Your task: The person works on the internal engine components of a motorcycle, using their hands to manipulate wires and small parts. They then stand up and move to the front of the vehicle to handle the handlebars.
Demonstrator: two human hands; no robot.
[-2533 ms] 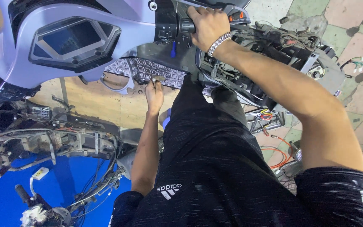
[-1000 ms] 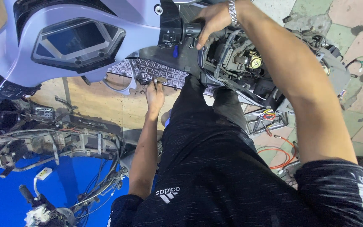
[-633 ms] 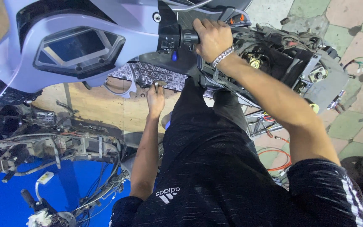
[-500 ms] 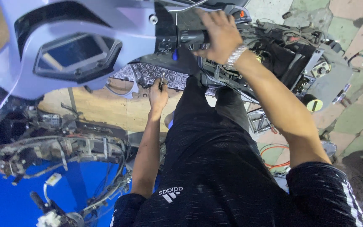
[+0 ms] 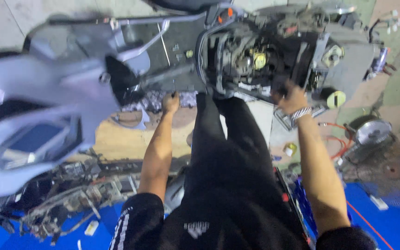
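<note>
I stand astride a stripped scooter with black trousers between my arms. My left hand [image 5: 171, 103] is curled around a thin dark tool held against the patterned footboard [image 5: 149, 99]. My right hand [image 5: 292, 98], a metal band on its wrist, grips a dark part on the lower edge of the exposed engine and frame [image 5: 255, 60]. The lilac front panel with its instrument display [image 5: 38, 143] is swung to the left and blurred. The handlebar switch with the orange button [image 5: 225, 13] sits at the top, free of my hand.
A yellow round cap [image 5: 336, 98] sits on the frame's right side. Orange wires [image 5: 339, 139] and a metal fan [image 5: 371, 134] lie on the tiled floor at right. Another dismantled frame with wiring [image 5: 70, 199] rests on the blue mat [image 5: 385, 222] at lower left.
My right hand has left the handlebar grip and dropped to the lower edge of the exposed frame. The front panel has swung left and down. My left hand stays at the footboard.
</note>
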